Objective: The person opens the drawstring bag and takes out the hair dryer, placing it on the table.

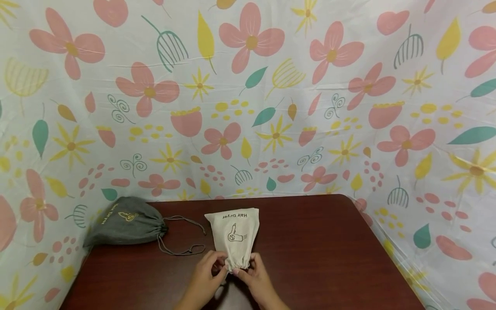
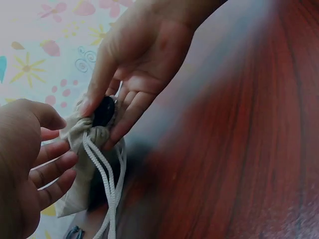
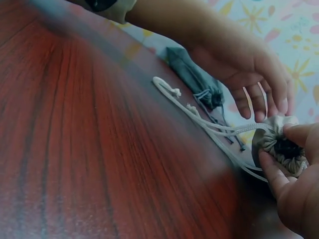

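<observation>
the cream bag [image 1: 241, 245] sits low in the middle of the head frame, over the tabletop [image 1: 329, 249], gathered neck [image 1: 238, 262] toward the bottom edge. its cloth looks soft, light and grippy; the neck seems the surest hold. the right hand [image 1: 256, 280] pinches it; the left hand [image 1: 207, 275] curves loosely just beside, contact unclear. the wrist views show the dark mouth [image 3: 288, 148] and trailing white cords [image 2: 111, 211]; only the head view shows the dryer print [image 1: 235, 233].
</observation>
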`<state>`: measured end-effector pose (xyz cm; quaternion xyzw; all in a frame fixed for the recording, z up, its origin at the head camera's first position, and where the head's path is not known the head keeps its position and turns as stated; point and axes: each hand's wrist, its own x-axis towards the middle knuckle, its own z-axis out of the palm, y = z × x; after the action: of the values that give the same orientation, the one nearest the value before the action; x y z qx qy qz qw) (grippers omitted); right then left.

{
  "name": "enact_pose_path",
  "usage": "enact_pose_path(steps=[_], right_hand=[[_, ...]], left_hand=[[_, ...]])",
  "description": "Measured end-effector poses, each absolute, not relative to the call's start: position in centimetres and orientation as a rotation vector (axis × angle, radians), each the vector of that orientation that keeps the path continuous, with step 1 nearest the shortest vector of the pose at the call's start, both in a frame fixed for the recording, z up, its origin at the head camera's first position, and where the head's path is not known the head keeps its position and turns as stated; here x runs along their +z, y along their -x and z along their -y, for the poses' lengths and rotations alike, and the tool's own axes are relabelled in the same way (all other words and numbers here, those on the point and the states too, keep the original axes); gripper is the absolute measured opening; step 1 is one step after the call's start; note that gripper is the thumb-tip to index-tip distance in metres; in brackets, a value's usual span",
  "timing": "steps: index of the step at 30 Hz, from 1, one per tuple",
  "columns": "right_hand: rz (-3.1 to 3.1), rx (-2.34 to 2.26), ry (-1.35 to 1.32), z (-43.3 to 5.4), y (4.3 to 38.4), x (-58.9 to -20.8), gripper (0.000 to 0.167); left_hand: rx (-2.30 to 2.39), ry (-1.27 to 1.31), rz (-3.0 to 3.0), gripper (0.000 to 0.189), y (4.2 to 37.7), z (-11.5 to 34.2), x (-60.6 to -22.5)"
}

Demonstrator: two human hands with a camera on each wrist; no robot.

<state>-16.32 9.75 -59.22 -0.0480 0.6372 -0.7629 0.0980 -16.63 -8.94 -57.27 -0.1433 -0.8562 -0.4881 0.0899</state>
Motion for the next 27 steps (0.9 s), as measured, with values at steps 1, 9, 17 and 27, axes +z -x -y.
enact_pose_path(steps=[1, 9, 17, 27], right_hand=[[-1.884, -2.263, 0.132, -9.7, 16.4, -59.2, 0.051], [-1.896, -2.266, 0.116, -9.4, 17.3, -59.2, 0.052], [-2.006, -2.222, 0.142, -9.2, 17.8, -59.1, 0.053], [-2.239, -2.101, 0.14, -9.5, 18.6, -59.2, 0.053]], left_hand=[[-1.442, 0.431, 2.545, 0.027, 16.6, 8.8, -57.4], [-1.311, 0.348, 2.512, 0.037, 16.9, 7.9, -58.4], [-1.356, 0.139, 2.558, 0.03, 17.3, 7.2, -58.4], [-1.293, 0.065, 2.521, 0.022, 17.6, 6.7, -58.6]])
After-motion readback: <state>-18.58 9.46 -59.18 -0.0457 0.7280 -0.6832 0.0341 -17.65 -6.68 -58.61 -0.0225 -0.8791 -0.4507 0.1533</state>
